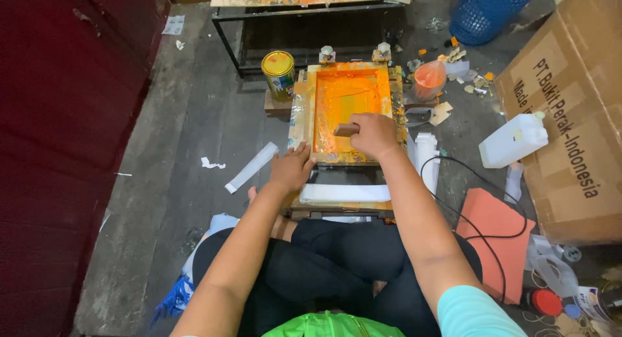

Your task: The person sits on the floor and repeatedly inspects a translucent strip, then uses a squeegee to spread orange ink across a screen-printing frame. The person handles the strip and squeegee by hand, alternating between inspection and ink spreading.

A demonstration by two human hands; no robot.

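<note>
A wooden printing frame (304, 110) with an orange-inked mesh screen (350, 97) lies on a low stand in front of me. My right hand (374, 134) is closed around a brown wooden squeegee handle (346, 130) near the screen's near edge. My left hand (291, 167) presses flat on the frame's near left corner, fingers spread. Under the frame's near edge lies a white sheet (343, 193).
A yellow-lidded paint can (278, 71) stands left of the frame; an orange-filled plastic bag (429, 79) sits to its right. A white jug (514, 140), large cardboard box (570, 110), blue basket (486, 10), black cable (476, 181) and orange sheet (495, 236) are on the right. A red wall (65, 117) borders the left.
</note>
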